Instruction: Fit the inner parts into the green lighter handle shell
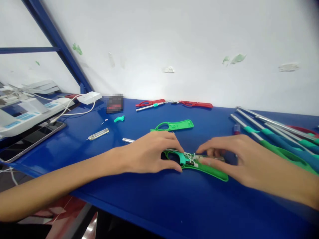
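A green handle shell (211,171) lies open side up on the blue table, with a teal trigger piece (183,159) and thin white wires inside it. My left hand (156,151) grips the shell's left end between thumb and fingers. Over the shell's middle, my right hand (231,159) pinches a small clear cylindrical part (206,157) beside the wires. Just behind my hands rests a second green shell half (178,125). The metal tube (128,140) shows only its end, left of my left hand's fingers.
Red shell halves (195,104) lie near the wall. Metal rods with green and blue handles (281,149) are at the right. On the left are a power strip (30,114), a phone (32,139), a small clear part (98,134) and a teal trigger (119,119).
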`<move>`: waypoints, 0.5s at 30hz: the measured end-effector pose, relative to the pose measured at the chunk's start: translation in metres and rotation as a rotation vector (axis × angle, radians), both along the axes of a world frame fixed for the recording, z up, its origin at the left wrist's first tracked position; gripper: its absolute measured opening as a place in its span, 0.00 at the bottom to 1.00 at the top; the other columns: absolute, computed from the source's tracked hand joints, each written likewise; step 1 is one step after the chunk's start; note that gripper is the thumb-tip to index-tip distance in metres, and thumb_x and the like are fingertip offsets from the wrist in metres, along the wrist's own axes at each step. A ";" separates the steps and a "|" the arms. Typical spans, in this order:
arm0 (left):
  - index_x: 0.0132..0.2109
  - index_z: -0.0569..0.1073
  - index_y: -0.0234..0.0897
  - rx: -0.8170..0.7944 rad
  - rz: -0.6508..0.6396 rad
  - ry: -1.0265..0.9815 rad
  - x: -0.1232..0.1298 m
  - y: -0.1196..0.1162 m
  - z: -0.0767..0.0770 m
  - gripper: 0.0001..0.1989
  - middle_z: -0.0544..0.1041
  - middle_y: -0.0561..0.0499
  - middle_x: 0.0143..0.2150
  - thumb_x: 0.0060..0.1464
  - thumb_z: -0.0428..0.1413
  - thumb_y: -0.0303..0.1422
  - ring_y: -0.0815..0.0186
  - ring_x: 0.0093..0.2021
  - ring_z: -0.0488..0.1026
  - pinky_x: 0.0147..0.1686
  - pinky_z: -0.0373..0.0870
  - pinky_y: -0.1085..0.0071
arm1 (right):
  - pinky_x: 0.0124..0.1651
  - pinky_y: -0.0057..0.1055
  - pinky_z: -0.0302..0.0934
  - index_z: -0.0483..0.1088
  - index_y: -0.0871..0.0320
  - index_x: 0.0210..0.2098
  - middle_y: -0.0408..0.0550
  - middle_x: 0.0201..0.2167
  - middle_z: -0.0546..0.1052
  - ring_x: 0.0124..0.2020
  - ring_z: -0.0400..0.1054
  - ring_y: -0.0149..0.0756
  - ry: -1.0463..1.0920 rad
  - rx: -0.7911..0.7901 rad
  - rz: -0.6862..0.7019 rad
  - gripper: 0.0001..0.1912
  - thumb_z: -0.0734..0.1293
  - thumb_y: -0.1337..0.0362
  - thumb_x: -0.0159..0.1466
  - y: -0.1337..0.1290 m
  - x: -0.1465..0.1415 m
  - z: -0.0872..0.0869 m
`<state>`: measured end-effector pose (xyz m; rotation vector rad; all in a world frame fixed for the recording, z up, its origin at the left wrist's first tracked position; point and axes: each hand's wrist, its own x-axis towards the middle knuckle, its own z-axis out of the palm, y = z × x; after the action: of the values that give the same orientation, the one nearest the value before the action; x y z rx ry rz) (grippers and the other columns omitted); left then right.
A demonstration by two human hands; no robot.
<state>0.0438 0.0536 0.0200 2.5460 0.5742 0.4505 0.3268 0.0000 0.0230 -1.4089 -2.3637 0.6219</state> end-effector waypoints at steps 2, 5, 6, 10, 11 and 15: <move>0.55 0.81 0.35 0.028 0.018 -0.013 -0.003 -0.005 -0.006 0.19 0.80 0.43 0.52 0.64 0.67 0.44 0.57 0.51 0.77 0.51 0.73 0.62 | 0.33 0.37 0.72 0.79 0.40 0.52 0.42 0.41 0.85 0.35 0.79 0.43 0.021 0.074 -0.037 0.19 0.68 0.41 0.69 -0.005 0.000 -0.010; 0.59 0.79 0.34 0.121 0.051 -0.061 -0.006 -0.011 -0.015 0.21 0.80 0.43 0.52 0.67 0.64 0.44 0.57 0.50 0.78 0.50 0.76 0.62 | 0.44 0.40 0.77 0.74 0.34 0.59 0.39 0.52 0.82 0.47 0.80 0.46 0.005 0.252 -0.113 0.19 0.67 0.42 0.71 -0.015 -0.005 -0.024; 0.61 0.76 0.33 0.167 0.067 -0.088 -0.007 -0.013 -0.016 0.23 0.80 0.44 0.52 0.67 0.64 0.44 0.58 0.49 0.78 0.51 0.76 0.63 | 0.48 0.42 0.77 0.72 0.33 0.60 0.38 0.55 0.81 0.50 0.80 0.46 -0.027 0.296 -0.102 0.18 0.65 0.43 0.73 -0.018 -0.007 -0.029; 0.62 0.71 0.33 0.255 0.110 -0.114 -0.013 -0.017 -0.019 0.22 0.82 0.48 0.52 0.69 0.62 0.41 0.63 0.51 0.79 0.56 0.77 0.68 | 0.48 0.40 0.75 0.67 0.37 0.67 0.37 0.54 0.82 0.50 0.80 0.41 -0.123 0.502 0.036 0.22 0.64 0.53 0.75 -0.027 -0.015 -0.041; 0.60 0.72 0.34 0.265 0.112 -0.121 -0.015 -0.017 -0.019 0.19 0.82 0.48 0.51 0.70 0.61 0.40 0.64 0.50 0.79 0.55 0.78 0.69 | 0.47 0.40 0.75 0.67 0.39 0.67 0.37 0.53 0.82 0.48 0.81 0.39 -0.135 0.527 0.067 0.22 0.64 0.56 0.75 -0.027 -0.015 -0.043; 0.54 0.74 0.35 0.241 0.105 -0.119 -0.019 -0.017 -0.020 0.11 0.83 0.49 0.50 0.73 0.57 0.38 0.66 0.47 0.80 0.51 0.80 0.72 | 0.47 0.43 0.71 0.67 0.38 0.69 0.32 0.52 0.84 0.45 0.81 0.39 -0.156 0.533 0.076 0.25 0.63 0.62 0.74 -0.030 -0.013 -0.049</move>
<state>0.0251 0.0367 -0.0001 2.6993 0.6456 0.7443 0.3133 -0.0302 -0.0264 -1.1602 -2.4527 -0.1123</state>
